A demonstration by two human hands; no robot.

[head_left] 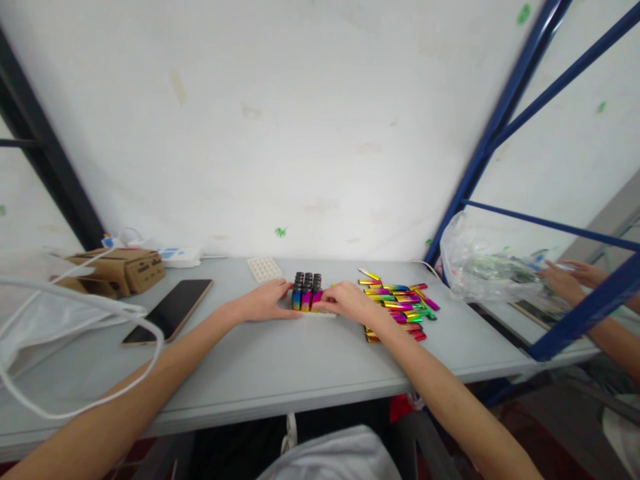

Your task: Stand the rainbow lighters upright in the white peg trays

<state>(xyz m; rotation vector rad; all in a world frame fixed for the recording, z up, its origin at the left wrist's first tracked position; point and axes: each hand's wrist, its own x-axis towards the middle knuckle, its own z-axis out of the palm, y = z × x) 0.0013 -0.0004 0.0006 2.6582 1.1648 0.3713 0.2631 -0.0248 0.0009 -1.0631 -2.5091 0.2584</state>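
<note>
Across the lower half of the view runs a long grey flat-topped work table (280, 363), backed by a white wall and flanked on the right by a blue metal frame (500, 120). Beyond that frame lie a crumpled clear plastic bag (475, 263) and another person's hands (567, 279). At the table's left end sit a brown cardboard box (125, 268), a white cable (75, 400) and a black flat smartphone (170, 308), with a small white dimpled tray (264, 269) farther back. Right of centre lies a loose heap of iridescent rainbow-coloured metal tubes (403, 303). At centre stands a compact upright block of rainbow tubes with black tops (307, 292). The left hand (265, 303) rests against the block's left side, fingers curled against it. The right hand (350, 301) touches the block's right side, fingertips pressed to the nearest tube; whether it pinches one cannot be told.
</note>
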